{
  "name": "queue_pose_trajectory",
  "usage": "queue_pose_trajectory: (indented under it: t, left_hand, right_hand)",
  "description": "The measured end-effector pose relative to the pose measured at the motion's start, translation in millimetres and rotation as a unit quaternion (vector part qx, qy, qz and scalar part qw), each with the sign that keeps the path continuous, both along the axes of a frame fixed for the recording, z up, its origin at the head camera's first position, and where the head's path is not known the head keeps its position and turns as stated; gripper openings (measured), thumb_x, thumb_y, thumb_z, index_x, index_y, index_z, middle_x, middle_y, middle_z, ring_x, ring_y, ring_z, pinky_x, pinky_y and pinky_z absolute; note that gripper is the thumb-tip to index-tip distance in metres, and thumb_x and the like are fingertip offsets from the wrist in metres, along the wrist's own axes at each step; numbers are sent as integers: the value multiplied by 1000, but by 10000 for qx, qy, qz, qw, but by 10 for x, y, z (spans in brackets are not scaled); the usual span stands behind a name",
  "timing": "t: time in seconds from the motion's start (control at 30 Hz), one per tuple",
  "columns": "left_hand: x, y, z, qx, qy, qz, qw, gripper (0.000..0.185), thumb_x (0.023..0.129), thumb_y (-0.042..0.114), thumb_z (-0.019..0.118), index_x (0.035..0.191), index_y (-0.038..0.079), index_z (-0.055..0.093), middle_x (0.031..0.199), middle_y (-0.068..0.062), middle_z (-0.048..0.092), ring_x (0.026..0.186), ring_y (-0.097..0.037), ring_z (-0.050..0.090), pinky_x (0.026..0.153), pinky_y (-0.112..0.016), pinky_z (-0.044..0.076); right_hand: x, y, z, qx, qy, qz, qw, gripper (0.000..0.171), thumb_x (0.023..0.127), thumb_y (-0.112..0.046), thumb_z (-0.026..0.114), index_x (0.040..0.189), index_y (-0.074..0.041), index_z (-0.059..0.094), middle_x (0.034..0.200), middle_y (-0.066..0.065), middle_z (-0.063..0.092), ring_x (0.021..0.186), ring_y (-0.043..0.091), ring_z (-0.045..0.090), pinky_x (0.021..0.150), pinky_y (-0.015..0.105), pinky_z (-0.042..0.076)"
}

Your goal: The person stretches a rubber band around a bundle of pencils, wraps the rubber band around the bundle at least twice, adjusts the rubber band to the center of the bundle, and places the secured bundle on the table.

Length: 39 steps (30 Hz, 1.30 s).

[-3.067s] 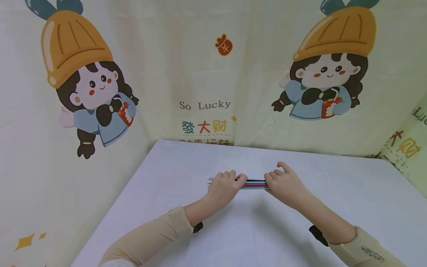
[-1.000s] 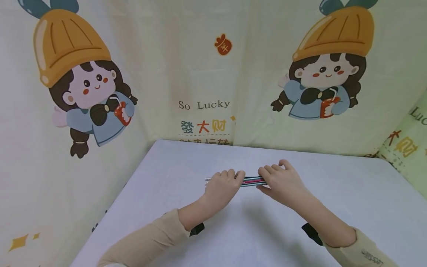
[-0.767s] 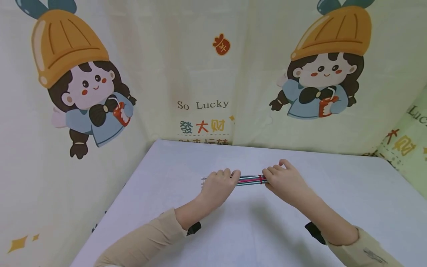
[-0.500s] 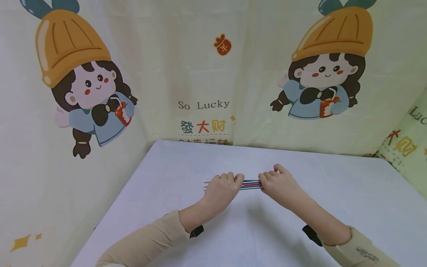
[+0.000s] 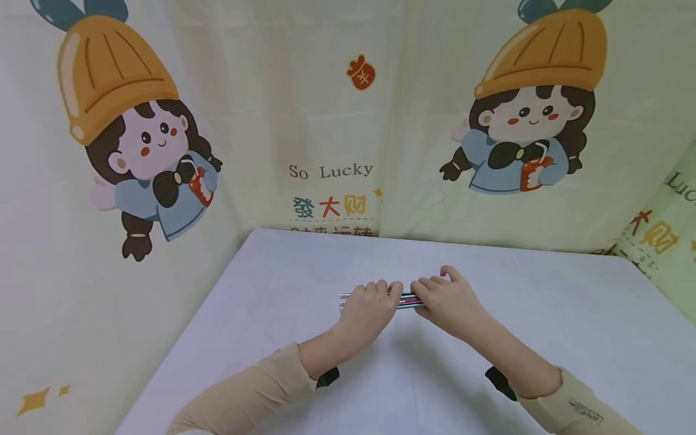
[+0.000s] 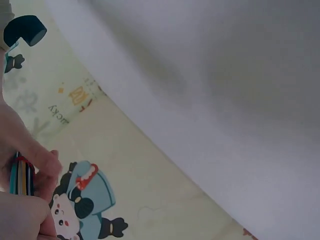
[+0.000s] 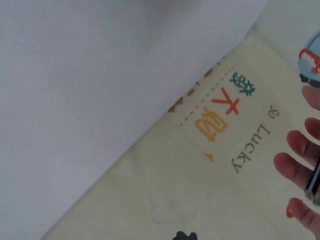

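A thin bundle of coloured sticks (image 5: pixel 408 298) lies lengthwise on the white table (image 5: pixel 489 338), its pale tips (image 5: pixel 345 297) poking out to the left. My left hand (image 5: pixel 375 297) grips the bundle's left part with the fingers curled over it. My right hand (image 5: pixel 435 294) holds it just to the right, fingers curled over the top, nearly touching the left hand. Only a short stretch of sticks shows between them. In the left wrist view the bundle (image 6: pixel 21 176) shows striped beside a fingertip (image 6: pixel 49 161). The right wrist view shows fingertips (image 7: pixel 292 166) over a dark stick (image 7: pixel 314 184).
A pale yellow printed cloth (image 5: pixel 337 121) with cartoon girls and "So Lucky" lettering stands as a wall behind and left of the table. More of it, greenish, hangs at the right (image 5: pixel 669 241). Both forearms wear beige sleeves (image 5: pixel 250 393).
The right hand has slid left along the bundle toward the left hand, so the exposed stretch of sticks between them has shrunk. The left hand keeps its grip.
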<state>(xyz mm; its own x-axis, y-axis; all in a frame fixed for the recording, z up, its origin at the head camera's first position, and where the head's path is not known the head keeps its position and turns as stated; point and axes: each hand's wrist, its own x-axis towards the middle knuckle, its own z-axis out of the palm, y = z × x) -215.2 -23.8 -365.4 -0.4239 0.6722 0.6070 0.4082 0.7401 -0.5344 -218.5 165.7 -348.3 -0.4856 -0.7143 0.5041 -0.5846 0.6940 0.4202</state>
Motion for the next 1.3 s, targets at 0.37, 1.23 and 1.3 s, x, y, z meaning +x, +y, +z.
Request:
queue_pose_trajectory:
  t: [0.37,1.23,1.3]
  left_hand:
    - [-84,-116,-48,165,-309,74,9994,16,82,20,66,87,12,53,64,1,56,50,-9,52,42,-18,34]
    - [-259,-301,-219,252,491,-233,9982,35,78,14,68,59,14,40,46,3,34,44,-8,27,50,-23,25]
    - [-245,-287,-226,257,479,-192,9983,34,77,14,68,58,14,40,46,3,35,43,-8,30,51,-23,26]
  right_hand:
    - [-17,169,-9,-175,-30,-265,9995,35,63,-18,79,73,-8,48,60,-2,50,58,16,50,79,43,41]
    - [-35,131,-201,-172,-186,-516,9983,33,62,-20,80,67,-9,49,54,-3,50,54,15,46,81,42,38]
    - [-39,99,-199,-47,-74,-415,9991,33,61,-20,80,66,-8,49,53,-2,51,52,15,47,81,42,38]
